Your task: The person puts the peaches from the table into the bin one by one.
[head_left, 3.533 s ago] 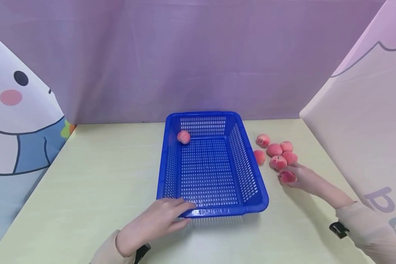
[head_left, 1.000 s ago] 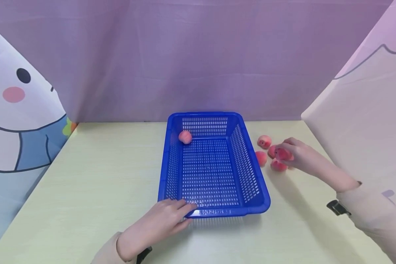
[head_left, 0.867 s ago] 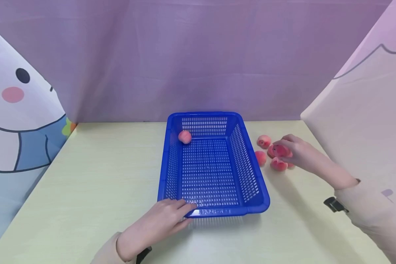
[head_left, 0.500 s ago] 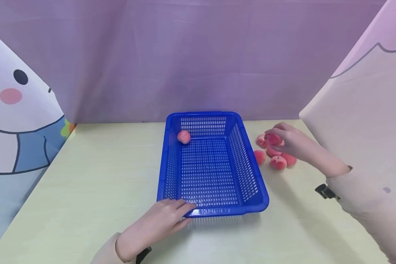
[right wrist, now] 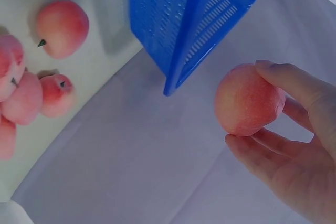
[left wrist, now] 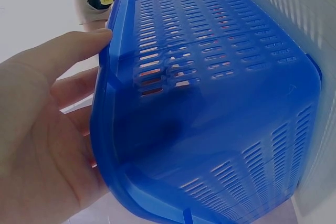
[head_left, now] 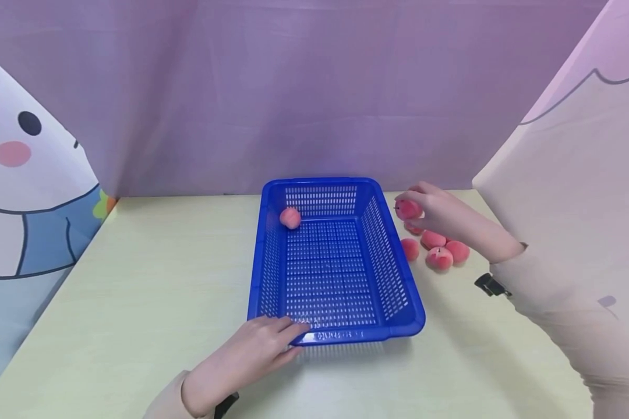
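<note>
Right hand — peach, stem head-view only

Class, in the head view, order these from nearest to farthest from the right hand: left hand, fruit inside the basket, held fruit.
1. Held fruit: in the right hand.
2. Basket fruit: inside the blue basket, toward its far left.
3. Left hand: at the basket's near rim.

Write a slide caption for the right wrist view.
A right hand holds a pink fruit near a blue basket, with more fruit on the pale table.
</note>
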Demonstrator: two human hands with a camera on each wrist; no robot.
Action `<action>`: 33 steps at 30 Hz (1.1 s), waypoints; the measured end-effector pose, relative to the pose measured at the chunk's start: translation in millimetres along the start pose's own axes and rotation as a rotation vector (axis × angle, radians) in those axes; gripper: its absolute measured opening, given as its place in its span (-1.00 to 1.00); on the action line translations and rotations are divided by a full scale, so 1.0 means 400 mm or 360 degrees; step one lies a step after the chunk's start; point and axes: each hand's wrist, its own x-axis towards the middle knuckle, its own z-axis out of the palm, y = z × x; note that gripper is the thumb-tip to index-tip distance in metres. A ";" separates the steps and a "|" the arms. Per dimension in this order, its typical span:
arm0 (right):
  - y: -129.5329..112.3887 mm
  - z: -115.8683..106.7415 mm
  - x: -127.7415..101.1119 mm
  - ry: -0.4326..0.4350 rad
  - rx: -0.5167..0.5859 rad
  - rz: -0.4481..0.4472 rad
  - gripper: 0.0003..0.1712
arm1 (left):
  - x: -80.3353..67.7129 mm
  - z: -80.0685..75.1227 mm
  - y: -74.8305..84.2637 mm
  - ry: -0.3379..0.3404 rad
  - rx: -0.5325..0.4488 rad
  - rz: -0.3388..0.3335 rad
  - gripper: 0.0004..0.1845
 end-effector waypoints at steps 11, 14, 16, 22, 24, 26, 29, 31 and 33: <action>-0.013 0.007 0.047 0.0123 -0.0099 -0.0284 -0.57 | -0.001 0.001 0.001 0.0031 0.0020 0.0018 -0.70; -0.019 0.010 0.063 0.0123 -0.0119 -0.0306 -0.60 | -0.001 0.000 0.003 0.0030 0.0022 0.0005 -0.69; -0.025 0.011 0.073 0.0103 -0.0119 -0.0294 -0.61 | -0.001 0.001 0.004 0.0027 0.0020 -0.0006 -0.69; -0.044 0.016 0.102 0.0103 -0.0137 -0.0392 -0.64 | -0.003 0.005 0.003 0.0025 0.0026 -0.0007 -0.70; -0.050 0.019 0.111 0.0098 -0.0138 -0.0399 -0.65 | -0.002 0.005 0.004 0.0017 0.0022 -0.0011 -0.71; -0.056 0.023 0.121 0.0085 -0.0135 -0.0393 -0.65 | -0.002 0.004 0.003 0.0012 0.0022 -0.0017 -0.71; -0.068 0.029 0.136 0.0040 -0.0132 -0.0379 -0.64 | -0.001 0.004 0.003 0.0007 0.0021 -0.0018 -0.71; -0.077 0.034 0.146 0.0008 -0.0136 -0.0386 -0.64 | -0.001 0.004 0.003 0.0009 0.0019 -0.0018 -0.71; -0.087 0.040 0.155 -0.0018 -0.0146 -0.0393 -0.63 | 0.000 0.003 0.003 0.0000 0.0016 -0.0022 -0.71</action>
